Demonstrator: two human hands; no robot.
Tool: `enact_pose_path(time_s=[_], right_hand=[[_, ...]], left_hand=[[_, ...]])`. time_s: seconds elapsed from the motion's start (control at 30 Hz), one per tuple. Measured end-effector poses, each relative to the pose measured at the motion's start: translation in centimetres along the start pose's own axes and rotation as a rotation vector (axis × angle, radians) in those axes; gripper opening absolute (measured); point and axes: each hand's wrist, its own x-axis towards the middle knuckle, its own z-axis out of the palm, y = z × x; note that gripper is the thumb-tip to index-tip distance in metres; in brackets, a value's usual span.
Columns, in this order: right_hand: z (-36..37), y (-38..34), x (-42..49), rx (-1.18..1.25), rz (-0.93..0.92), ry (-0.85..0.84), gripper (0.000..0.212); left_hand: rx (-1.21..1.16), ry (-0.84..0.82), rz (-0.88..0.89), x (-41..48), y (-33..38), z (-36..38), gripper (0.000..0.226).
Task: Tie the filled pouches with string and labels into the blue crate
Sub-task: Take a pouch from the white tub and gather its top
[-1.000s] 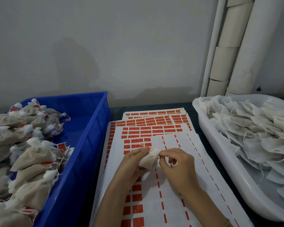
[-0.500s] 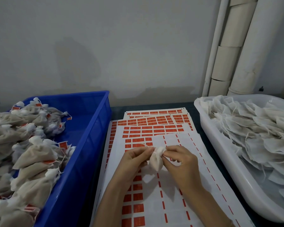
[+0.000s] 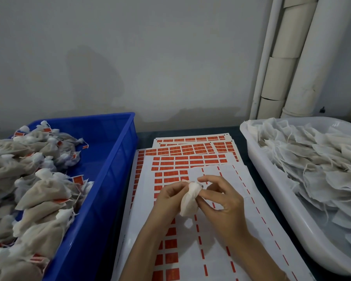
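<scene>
Over the label sheets (image 3: 193, 160), left hand (image 3: 167, 198) and right hand (image 3: 223, 203) both pinch the pouch (image 3: 188, 202) at its gathered neck — loosen either pinch and it could reopen, spilling filling.

Blue crate (image 3: 109, 138) partly off-frame left.

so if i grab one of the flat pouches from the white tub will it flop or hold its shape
Probably floppy: the flat pouches in the white tub lie creased and draped over each other. Likely light, as the fabric looks thin. Their loose strings may snag neighbours.
</scene>
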Motion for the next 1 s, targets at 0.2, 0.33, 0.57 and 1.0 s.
enact_pose_path(time_s=[0.2, 0.33, 0.57, 1.0], right_hand=[[0.3, 0.5, -0.1, -0.058, -0.007, -0.01, 0.02], [0.6, 0.7, -0.3, -0.083, 0.087, -0.076, 0.03], [0.8, 0.6, -0.5, -0.046, 0.207, -0.199, 0.023], [0.6, 1.6, -0.3, -0.251, 0.22, -0.129, 0.007]], left_hand=[[-0.013, -0.037, -0.003, -0.2, 0.1, 0.1, 0.024], [-0.034, 0.047, -0.092, 1.2, -0.4, 0.2, 0.022], [0.116, -0.115, 0.027, 0.0, 0.2, -0.1, 0.011], [-0.143, -0.187, 0.029, 0.8, 1.3, -0.1, 0.027]])
